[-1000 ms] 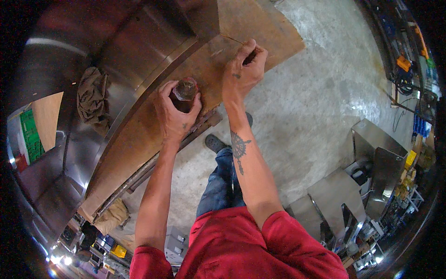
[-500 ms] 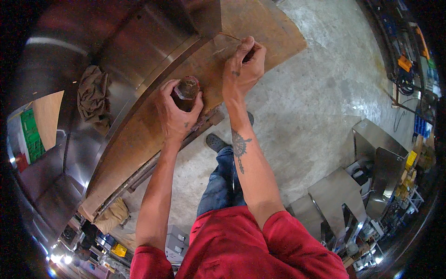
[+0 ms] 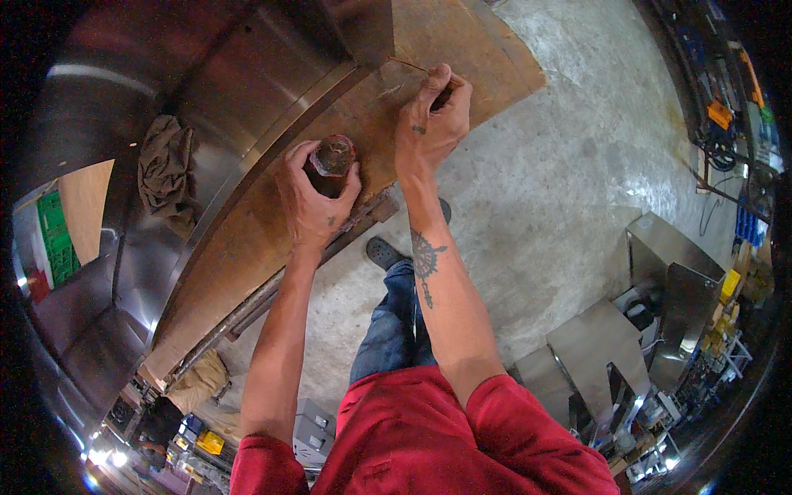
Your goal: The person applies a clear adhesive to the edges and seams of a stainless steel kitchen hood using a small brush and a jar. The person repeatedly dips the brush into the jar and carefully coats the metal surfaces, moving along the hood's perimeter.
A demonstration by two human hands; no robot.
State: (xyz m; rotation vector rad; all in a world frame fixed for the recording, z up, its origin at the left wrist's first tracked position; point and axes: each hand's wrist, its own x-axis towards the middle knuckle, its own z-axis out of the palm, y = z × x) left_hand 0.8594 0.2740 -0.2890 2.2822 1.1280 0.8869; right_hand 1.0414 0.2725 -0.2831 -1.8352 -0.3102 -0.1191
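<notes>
My left hand (image 3: 312, 198) is wrapped round a small clear container (image 3: 333, 155) with brownish contents and a reddish rim, held above the brown bench top (image 3: 239, 256). Farther right, my right hand (image 3: 433, 120) pinches a thin stick-like tool (image 3: 410, 64). The stick's far tip reaches the lower corner of the large shiny sheet-metal piece (image 3: 289, 58), where its edge meets the bench. Whether the tip touches the metal, I cannot tell. The end inside my fingers is hidden.
A crumpled brown cloth (image 3: 167, 169) lies on the metal piece at the left. Grey concrete floor (image 3: 536, 181) spreads to the right of the bench. Bent metal sheets (image 3: 598, 342) stand at the lower right, near shelving with tools. A grey box (image 3: 313, 431) is beside me.
</notes>
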